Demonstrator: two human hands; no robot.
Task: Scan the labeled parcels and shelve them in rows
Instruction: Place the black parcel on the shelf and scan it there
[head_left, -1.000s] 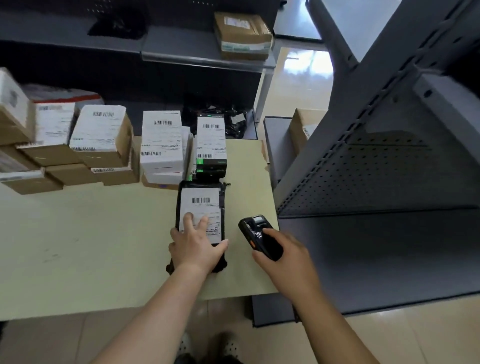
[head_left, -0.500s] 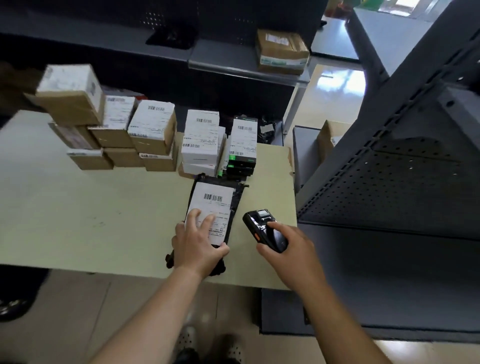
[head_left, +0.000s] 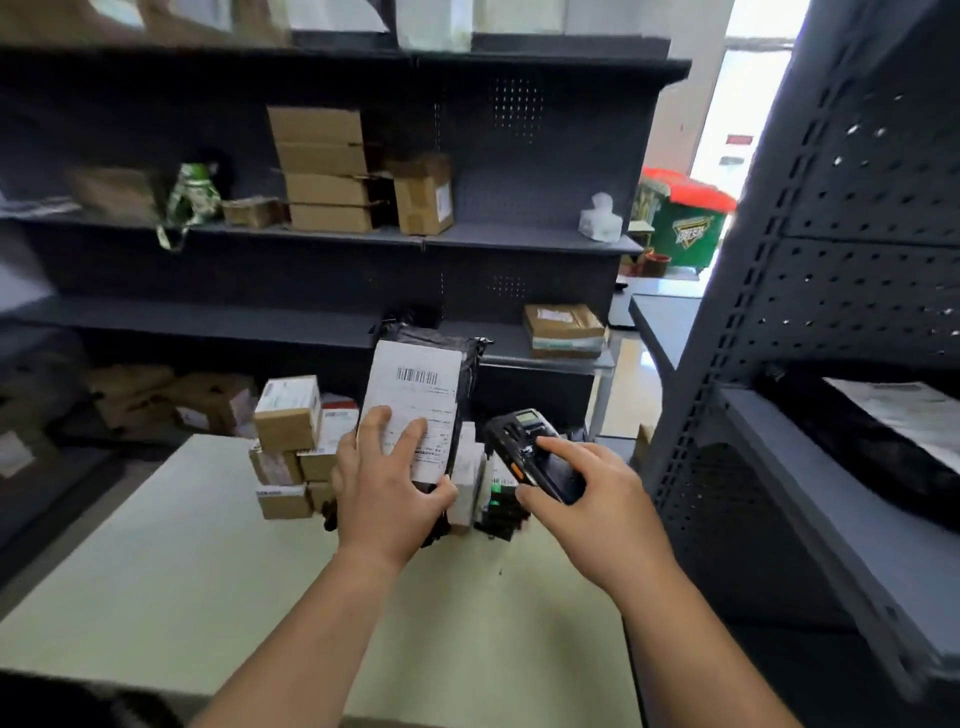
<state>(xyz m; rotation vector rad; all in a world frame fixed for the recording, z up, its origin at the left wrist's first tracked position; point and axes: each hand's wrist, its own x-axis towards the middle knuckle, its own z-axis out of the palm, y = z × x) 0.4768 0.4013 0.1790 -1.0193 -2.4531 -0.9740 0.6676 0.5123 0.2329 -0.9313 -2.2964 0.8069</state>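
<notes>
Left hand (head_left: 387, 499) clamps black parcel (head_left: 467, 358) at its lower end, thumb on the right edge, fingers spread over lower label (head_left: 415, 400). Barcode at 12 o'clock stays uncovered, likely so it reads. Parcel is upright, apparently held above table (head_left: 208, 571), label facing camera. Right hand (head_left: 597, 509) wraps scanner (head_left: 524, 452) at parcel's 3 o'clock, one fingertip on its face. Shelf (head_left: 810, 467) at 3 o'clock is the probable destination.

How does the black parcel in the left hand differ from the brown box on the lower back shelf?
The black parcel is a dark wrapped package; the brown box is cardboard. The parcel is held upright by the left hand; the box lies flat on its shelf. The parcel's white label covers most of its face; the box's is small. Both carry labels.
</notes>
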